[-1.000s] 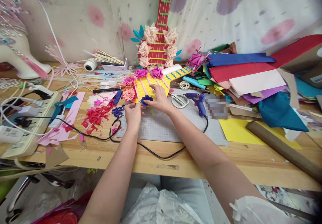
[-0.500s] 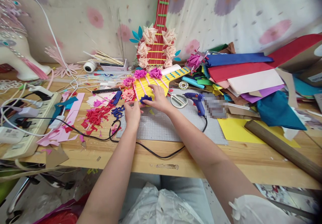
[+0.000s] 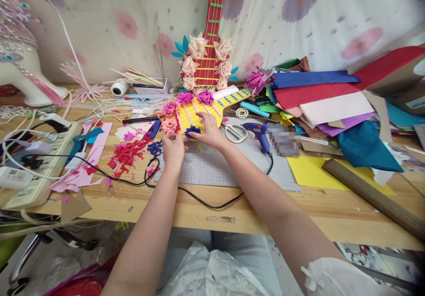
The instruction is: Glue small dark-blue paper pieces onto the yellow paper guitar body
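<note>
A yellow toy guitar (image 3: pixel 216 108) with pink strips and blue-striped neck lies on the grey cutting mat (image 3: pixel 212 167). Pink, magenta and peach paper flowers (image 3: pixel 169 125) edge its body, and a dark blue paper flower (image 3: pixel 191 130) sits at its near side. My left hand (image 3: pixel 173 152) is closed at the guitar's near-left edge, below the peach flower; its fingertips are partly hidden. Over the body rests my right hand (image 3: pixel 211 132), fingers stretched and apart, its thumb side beside the blue flower.
A blue glue gun (image 3: pixel 260 133) and scissors (image 3: pixel 235 133) lie right of the guitar. Red paper scraps (image 3: pixel 129 154) and a power strip (image 3: pixel 49 163) are on the left. A red flowered guitar (image 3: pixel 206 65) stands behind. Coloured sheets (image 3: pixel 322 92) are piled at right.
My left hand has shifted very slightly left at the guitar's edge. My right hand and the guitar look the same.
</note>
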Demonstrator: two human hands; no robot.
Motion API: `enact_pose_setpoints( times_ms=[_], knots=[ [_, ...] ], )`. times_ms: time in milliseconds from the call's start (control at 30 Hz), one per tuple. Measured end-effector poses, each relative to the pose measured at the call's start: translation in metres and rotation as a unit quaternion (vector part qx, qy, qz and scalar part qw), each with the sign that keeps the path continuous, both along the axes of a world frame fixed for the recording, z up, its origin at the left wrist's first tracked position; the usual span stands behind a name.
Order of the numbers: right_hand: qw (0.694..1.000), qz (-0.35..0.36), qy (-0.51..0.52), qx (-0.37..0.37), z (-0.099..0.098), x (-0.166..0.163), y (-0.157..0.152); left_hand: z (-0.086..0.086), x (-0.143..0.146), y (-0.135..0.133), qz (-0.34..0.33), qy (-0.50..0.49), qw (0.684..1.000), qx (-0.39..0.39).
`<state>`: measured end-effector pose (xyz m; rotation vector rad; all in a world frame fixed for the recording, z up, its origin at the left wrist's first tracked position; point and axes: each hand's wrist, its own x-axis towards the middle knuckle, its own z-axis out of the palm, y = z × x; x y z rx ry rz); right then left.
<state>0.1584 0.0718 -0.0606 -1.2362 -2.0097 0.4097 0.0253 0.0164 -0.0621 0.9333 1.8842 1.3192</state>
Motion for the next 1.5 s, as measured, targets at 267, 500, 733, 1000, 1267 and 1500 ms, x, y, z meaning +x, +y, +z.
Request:
enact_pose_setpoints(
  times_ms=[267,500,733,1000,1267,1500],
  knots=[
    [1.000,0.004,-0.003,-0.006,0.005,0.002,-0.003,0.005,-0.002,0.001,0.027,-0.047,0.998,0.022],
    [0.999,-0.042,0.011,0.032,0.004,0.032,-0.008,0.015,-0.007,-0.005,0.053,0.007,0.990,0.130],
    [0.997,-0.068,0.017,-0.013,-0.010,0.083,-0.036,0.009,0.041,-0.028,-0.165,0.209,0.944,0.194],
    [0.995,-0.030,0.011,-0.093,-0.025,0.103,-0.054,-0.017,0.076,-0.017,-0.364,0.309,0.875,0.079],
    [0.995,-0.007,-0.009,-0.095,-0.028,0.099,-0.058,-0.025,0.071,-0.018,-0.349,0.254,0.899,0.073],
    [0.990,-0.032,0.057,-0.129,-0.029,0.103,-0.058,-0.028,0.071,-0.017,-0.343,0.254,0.901,0.083]
  ],
)
